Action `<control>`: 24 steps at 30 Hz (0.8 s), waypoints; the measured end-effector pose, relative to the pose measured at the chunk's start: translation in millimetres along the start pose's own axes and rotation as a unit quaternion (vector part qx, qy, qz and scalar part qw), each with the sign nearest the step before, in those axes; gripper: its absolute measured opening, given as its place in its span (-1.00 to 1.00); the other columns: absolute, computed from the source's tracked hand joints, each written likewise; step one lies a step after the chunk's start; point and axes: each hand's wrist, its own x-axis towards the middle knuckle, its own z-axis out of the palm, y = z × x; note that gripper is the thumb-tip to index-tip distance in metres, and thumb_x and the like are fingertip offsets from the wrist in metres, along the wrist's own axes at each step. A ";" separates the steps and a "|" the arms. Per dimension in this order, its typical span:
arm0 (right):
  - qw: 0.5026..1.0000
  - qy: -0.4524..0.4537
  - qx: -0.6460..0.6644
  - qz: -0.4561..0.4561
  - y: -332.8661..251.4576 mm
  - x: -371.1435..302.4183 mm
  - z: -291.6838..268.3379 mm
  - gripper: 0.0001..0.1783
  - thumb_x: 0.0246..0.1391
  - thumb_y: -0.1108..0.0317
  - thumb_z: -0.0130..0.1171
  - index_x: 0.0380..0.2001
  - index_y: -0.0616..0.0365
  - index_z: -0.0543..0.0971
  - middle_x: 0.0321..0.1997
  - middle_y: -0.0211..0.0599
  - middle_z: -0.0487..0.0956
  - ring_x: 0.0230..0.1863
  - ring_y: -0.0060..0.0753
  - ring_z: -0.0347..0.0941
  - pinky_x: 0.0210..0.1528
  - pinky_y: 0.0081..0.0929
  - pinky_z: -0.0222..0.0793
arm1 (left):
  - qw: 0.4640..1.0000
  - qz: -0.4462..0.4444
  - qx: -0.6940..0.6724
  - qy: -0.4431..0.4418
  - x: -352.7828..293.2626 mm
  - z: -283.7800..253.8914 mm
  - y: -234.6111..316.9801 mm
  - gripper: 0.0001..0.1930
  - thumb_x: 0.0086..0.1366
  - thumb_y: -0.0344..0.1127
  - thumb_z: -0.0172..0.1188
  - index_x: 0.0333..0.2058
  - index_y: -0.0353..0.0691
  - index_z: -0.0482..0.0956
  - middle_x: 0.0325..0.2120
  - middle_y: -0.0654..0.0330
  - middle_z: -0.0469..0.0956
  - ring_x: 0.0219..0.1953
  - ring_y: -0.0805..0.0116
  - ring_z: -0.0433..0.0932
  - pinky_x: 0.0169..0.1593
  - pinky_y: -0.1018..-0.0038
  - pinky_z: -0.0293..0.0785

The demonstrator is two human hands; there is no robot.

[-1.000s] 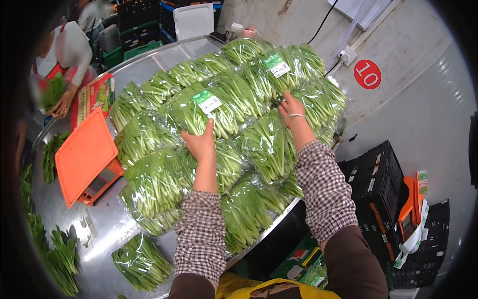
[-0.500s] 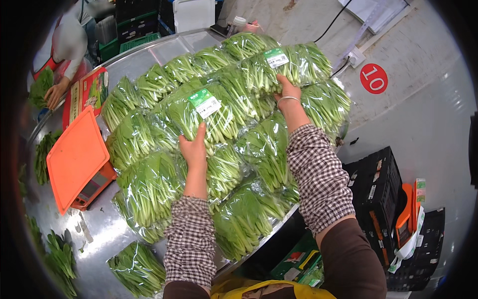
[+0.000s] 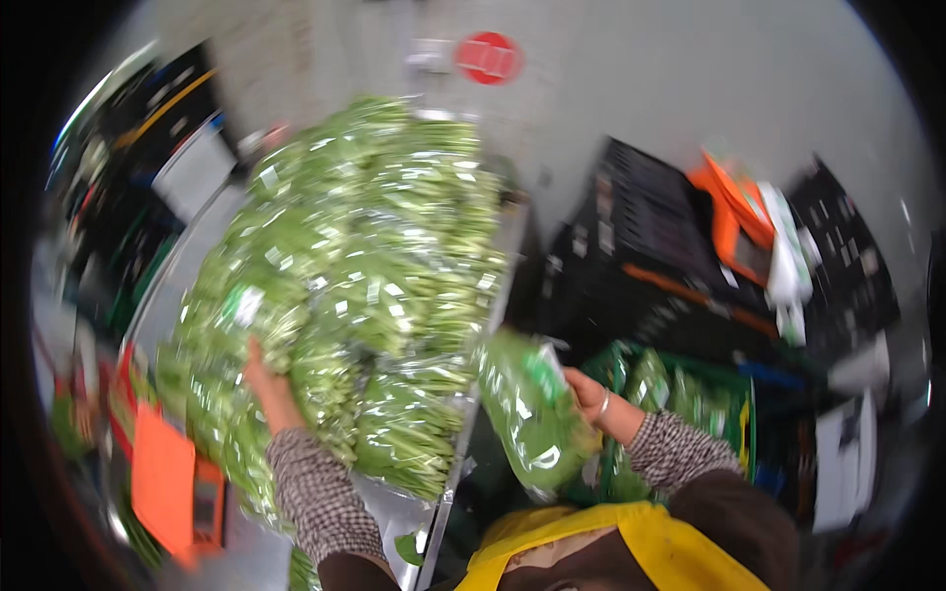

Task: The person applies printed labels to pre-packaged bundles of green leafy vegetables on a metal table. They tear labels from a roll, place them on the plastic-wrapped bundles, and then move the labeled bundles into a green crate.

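Note:
My right hand (image 3: 591, 396) grips a clear bag of leafy greens (image 3: 532, 419) with a green-and-white label. It holds the bag off the table's right edge, beside a green crate (image 3: 751, 433) with more bagged greens inside. Over the table, my left hand (image 3: 268, 386) is closed on the near end of another labelled bag of greens (image 3: 236, 330), thumb on top and the other fingers hidden. Many unlabelled bags of greens (image 3: 409, 295) lie packed in rows around it. Motion blurs the picture.
An orange weighing scale (image 3: 163, 483) stands on the metal table (image 3: 443, 527) at lower left. Beyond the table's right edge are stacked black crates (image 3: 641, 236) and an orange device (image 3: 734, 217) on them. A round red sign (image 3: 488, 57) marks the wall.
The view has swung to the right. My right hand has lifted its labelled bag off the pile and carried it right, past the table edge. My left hand stays at its labelled bag.

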 end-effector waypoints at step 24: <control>0.391 0.484 -0.783 -0.012 -15.3 -505.4 -300.3 -0.20 -0.02 -0.07 0.18 0.23 0.04 0.21 0.29 -0.10 0.21 0.31 -0.03 0.06 0.29 -0.13 0.01 | 0.855 -0.353 -0.070 -0.373 -631.9 62.2 -252.5 -0.45 0.22 -0.20 0.11 0.17 -0.21 0.24 0.13 0.09 0.31 0.13 0.10 0.29 0.19 0.09 0.16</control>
